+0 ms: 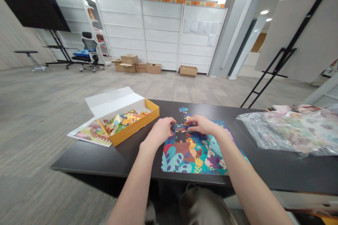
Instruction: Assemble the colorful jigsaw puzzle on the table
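Observation:
A colourful jigsaw puzzle with animals and plants lies on the dark table, mostly joined, with a dark gap near its upper left. Above that gap is a brown and blue puzzle piece. My left hand is at its left side, fingers bent and closed against its edge. From the right, my right hand has its fingers curled on the same piece; the exact fingertip contact is small and partly hidden. Beyond the hands lie a loose blue piece and another loose piece.
An open yellow box of loose pieces stands left on the table, over a printed picture sheet. Clear plastic bags lie at right. Cardboard boxes, a chair and an easel board stand beyond.

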`<control>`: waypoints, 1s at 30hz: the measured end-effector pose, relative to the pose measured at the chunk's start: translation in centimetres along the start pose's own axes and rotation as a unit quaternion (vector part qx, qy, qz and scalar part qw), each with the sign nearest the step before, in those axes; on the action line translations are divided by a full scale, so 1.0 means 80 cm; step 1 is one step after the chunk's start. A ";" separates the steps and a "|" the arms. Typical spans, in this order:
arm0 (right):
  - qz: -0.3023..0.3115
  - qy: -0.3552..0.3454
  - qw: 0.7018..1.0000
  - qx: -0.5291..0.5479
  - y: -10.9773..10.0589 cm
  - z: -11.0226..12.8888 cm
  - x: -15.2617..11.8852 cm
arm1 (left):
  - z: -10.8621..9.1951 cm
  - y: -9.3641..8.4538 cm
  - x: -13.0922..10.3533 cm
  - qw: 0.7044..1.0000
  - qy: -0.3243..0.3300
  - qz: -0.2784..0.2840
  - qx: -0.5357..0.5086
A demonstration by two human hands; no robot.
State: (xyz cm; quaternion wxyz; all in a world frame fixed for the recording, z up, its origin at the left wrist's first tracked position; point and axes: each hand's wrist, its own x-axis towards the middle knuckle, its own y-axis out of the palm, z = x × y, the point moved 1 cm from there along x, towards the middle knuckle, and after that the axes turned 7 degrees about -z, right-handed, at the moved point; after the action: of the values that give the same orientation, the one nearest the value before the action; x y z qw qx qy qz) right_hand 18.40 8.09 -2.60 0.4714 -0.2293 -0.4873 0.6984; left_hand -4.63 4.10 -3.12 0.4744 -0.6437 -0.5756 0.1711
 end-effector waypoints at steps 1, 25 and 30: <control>0.003 0.000 1.000 -0.002 0.000 0.000 0.000 | 0.001 -0.002 -0.001 1.000 -0.008 -0.003 0.010; 0.035 -0.006 0.999 -0.016 -0.006 0.002 -0.004 | -0.017 0.008 -0.001 0.992 0.026 0.034 0.117; 0.032 -0.001 0.999 -0.007 -0.007 0.001 -0.004 | -0.017 0.008 -0.002 0.993 0.030 0.035 0.113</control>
State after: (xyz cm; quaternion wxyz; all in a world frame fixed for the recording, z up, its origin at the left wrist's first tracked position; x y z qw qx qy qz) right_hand 18.73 7.79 -2.13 0.4468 -0.2473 -0.4849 0.7100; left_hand -3.28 3.43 -3.00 0.5543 -0.6107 -0.5156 0.2322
